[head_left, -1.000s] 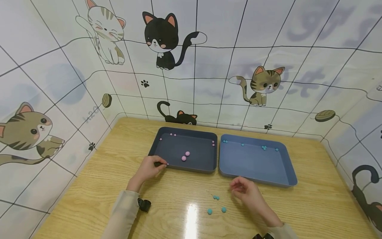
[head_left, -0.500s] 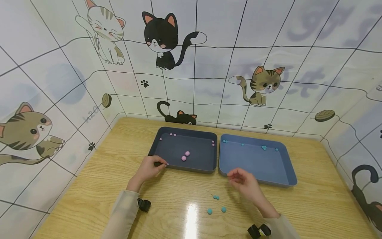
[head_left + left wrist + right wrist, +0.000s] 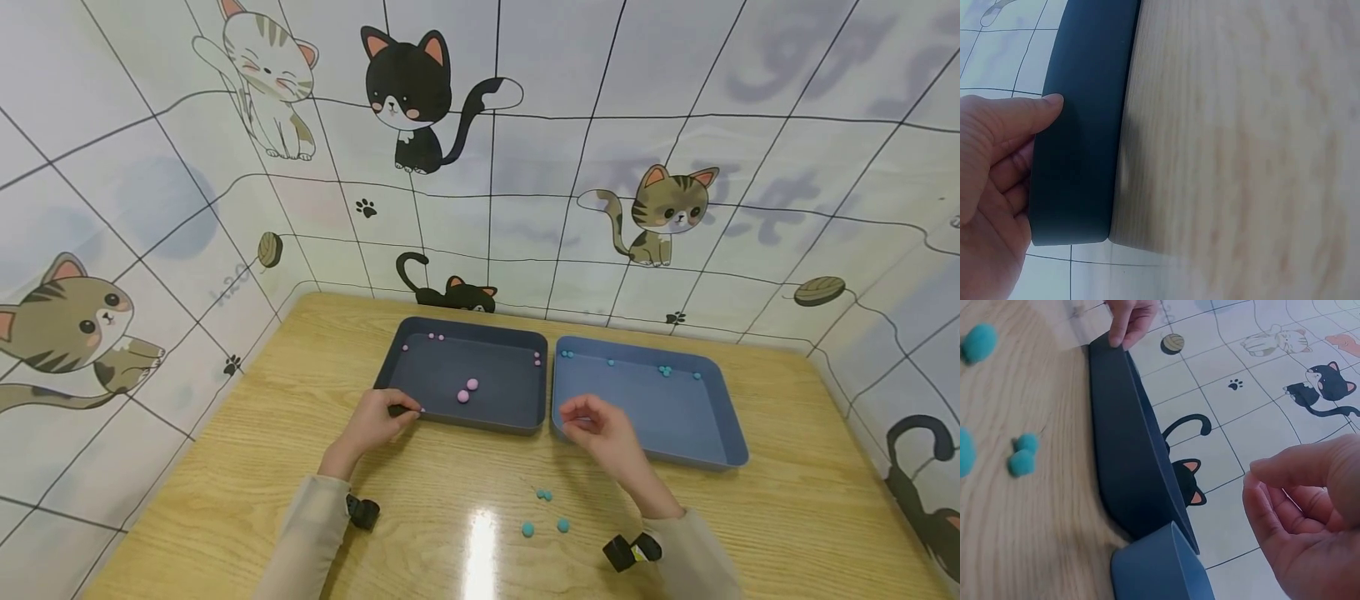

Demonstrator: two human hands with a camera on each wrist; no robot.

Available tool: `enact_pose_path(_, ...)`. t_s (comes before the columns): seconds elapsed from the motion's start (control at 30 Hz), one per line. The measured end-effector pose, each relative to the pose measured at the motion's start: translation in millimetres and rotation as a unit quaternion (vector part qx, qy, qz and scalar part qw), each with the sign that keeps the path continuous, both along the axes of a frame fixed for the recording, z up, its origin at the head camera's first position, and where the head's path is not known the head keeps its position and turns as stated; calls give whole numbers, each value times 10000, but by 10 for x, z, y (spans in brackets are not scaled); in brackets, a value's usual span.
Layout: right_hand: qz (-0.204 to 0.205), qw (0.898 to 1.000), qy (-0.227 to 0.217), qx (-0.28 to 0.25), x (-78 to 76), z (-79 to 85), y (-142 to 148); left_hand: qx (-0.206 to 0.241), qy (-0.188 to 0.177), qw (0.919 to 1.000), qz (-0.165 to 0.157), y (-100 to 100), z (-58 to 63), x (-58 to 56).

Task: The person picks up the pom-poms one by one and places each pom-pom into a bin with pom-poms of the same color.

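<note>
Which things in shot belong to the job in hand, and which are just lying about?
Likely in the job:
dark tray, left hand gripping its wall
blue tray, right hand at its near side
pink balls in the dark tray
teal balls, some in the blue tray, some loose

Likely just surroundings:
cat-print backdrop
black wrist cameras

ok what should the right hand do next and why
Probably pick up a round teal ball, if the right hand's fingers are empty, which I can't confirm: four lie on the pale wooden table, while the blue rectangular tray holds others.
</note>
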State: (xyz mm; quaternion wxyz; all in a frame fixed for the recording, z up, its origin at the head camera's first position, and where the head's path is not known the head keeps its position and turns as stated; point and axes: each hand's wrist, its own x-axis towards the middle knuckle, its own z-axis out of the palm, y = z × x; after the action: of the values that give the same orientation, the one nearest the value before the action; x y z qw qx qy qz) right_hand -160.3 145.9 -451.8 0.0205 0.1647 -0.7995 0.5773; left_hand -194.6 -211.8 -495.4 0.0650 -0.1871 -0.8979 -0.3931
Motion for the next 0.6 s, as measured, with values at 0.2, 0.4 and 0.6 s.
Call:
enact_pose_path(0.2,142,9994,176,-260,-99,56,-128,13,45,10000,-39,-2,-1,0)
enact_pose_path(0.4,56,9991,156,-386,-162,124,-252,9,38,10000,-37,1,8,7)
enact_pose_path(0.6,-17,9987,117,-487,-223,194,-340,-19,14,10000,-1,2,13,10)
